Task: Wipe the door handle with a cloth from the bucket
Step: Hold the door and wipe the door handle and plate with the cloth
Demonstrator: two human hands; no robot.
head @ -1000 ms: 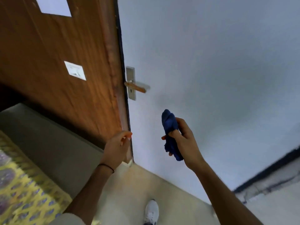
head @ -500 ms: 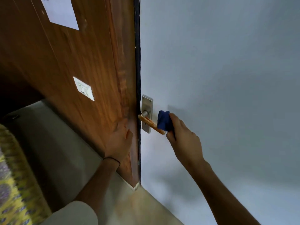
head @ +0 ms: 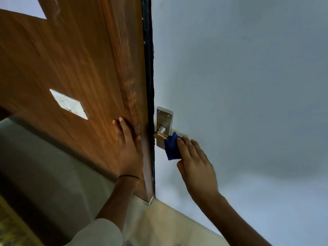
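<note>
Handle: one door handle (head: 160,134) stood out from a metal plate (head: 164,121) on the pale door face (head: 239,86), close to the door's edge, its long axis running out and down towards the right hand.
Cloth: one blue cloth (head: 172,148) covered the lever's outer end, only the stub by the plate showing.
Right hand: the right hand (head: 195,164), nearer the handle, pressed the cloth onto the lever with fingers closed over it.
Left hand: the left hand (head: 128,148) lay flat and open on the wooden face (head: 79,68), holding nothing.
Bucket: not in view.
Count: two hands, one cloth, one handle.
</note>
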